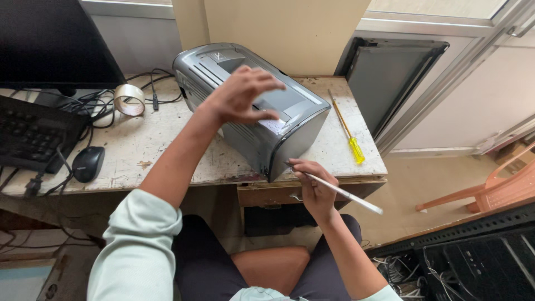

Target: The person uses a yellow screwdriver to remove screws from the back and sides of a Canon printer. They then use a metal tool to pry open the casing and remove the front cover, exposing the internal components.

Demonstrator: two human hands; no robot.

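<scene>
Head view looks down on a grey printer (253, 106) sitting askew on my worn white counter (167, 150), one corner turned toward me and reaching almost to the counter's front edge. The printer's casing is smooth and rounded, darker along the side panels, with ribbed slots on top and a pale label near the front lip.

My left hand (239, 95) hovers over the top of the printer, its fingers (267, 78) spread and curled slightly downward; I cannot tell whether the fingertips actually touch the lid. My right hand (313, 187) is lower, just off the counter's front edge, with its fingers pressed together around a thin white rod (340, 192). The rod's near tip lies right at the printer's lower front corner, and its far end slants out to my right, past the counter's edge and over the floor.

A yellow-handled screwdriver (346, 131) lies on the counter to the right of the printer, apart from both hands. On the left side sit a roll of clear tape (129, 99), a black mouse (88, 163), a black keyboard (30, 134) and a tangle of black cables (89, 106). A dark monitor (56, 42) stands behind them.
</scene>
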